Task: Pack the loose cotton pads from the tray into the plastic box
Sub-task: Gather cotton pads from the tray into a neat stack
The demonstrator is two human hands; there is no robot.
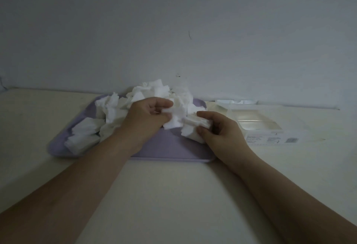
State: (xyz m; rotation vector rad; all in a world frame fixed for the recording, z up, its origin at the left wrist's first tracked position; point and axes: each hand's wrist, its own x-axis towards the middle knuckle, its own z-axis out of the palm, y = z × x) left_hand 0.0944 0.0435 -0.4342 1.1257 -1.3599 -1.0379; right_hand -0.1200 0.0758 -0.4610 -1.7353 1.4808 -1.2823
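Observation:
A lilac tray (170, 147) lies on the table against the wall, heaped with loose white cotton pads (152, 91). Over the middle of the tray my left hand (146, 116) pinches a bunch of pads (174, 117) between thumb and fingers. My right hand (218, 129) grips a small stack of pads (195, 124) at the tray's right side. More pads (83, 135) lie in the tray's left part. The clear plastic box (258, 122) stands open to the right of the tray, its lid (235, 102) tipped back toward the wall.
The pale table (164, 195) runs up to a plain wall (173, 31) just behind the tray and box. A printed label (274, 139) shows on the box's front side.

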